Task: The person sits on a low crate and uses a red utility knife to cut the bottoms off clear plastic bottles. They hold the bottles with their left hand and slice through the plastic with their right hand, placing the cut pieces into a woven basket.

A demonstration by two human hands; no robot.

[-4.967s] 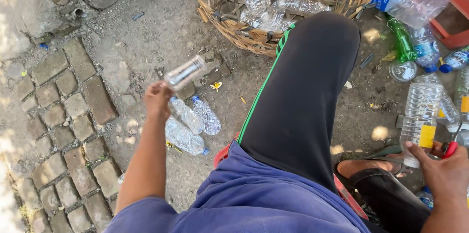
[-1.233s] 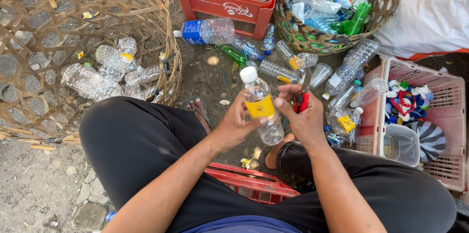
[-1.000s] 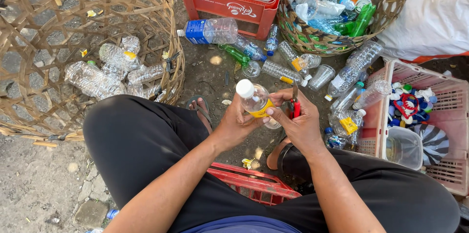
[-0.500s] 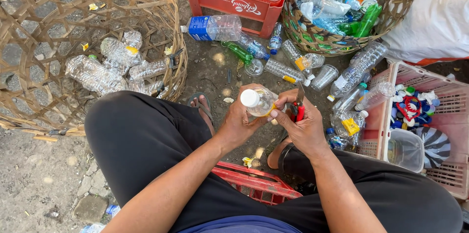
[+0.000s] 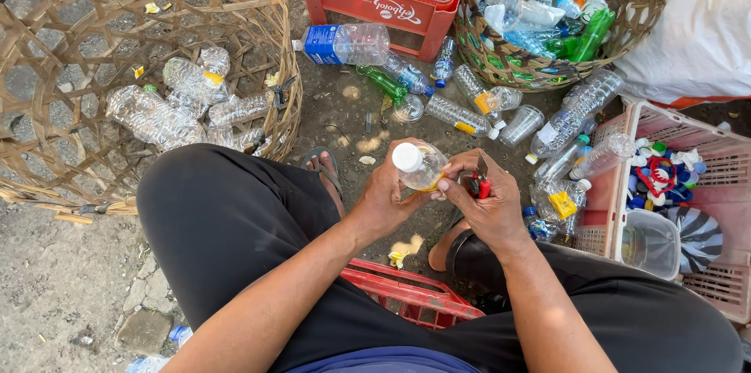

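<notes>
From the head view I see my left hand [image 5: 387,197] wrapped around a clear plastic bottle [image 5: 420,167] with a white cap, fingers curled shut on its body, holding it tilted above the ground between my knees. My right hand [image 5: 486,205] is pressed against the bottle's lower end, fingers pinched on a small red-handled cutter [image 5: 479,184] that touches the yellow label there. Both hands hang over the dirt ground [image 5: 344,119], just in front of a red crate [image 5: 407,295] I am sitting on. At the left a large woven basket [image 5: 258,21] holds bare, crushed clear bottles. Toward the top edge stands another red crate [image 5: 368,1], and beside it a round wicker basket [image 5: 501,60] full of mixed bottles. At the right a pink crate [image 5: 727,209] holds coloured caps. Loose bottles lie scattered on the ground between these baskets, a blue-labelled bottle [image 5: 340,43] among them.
</notes>
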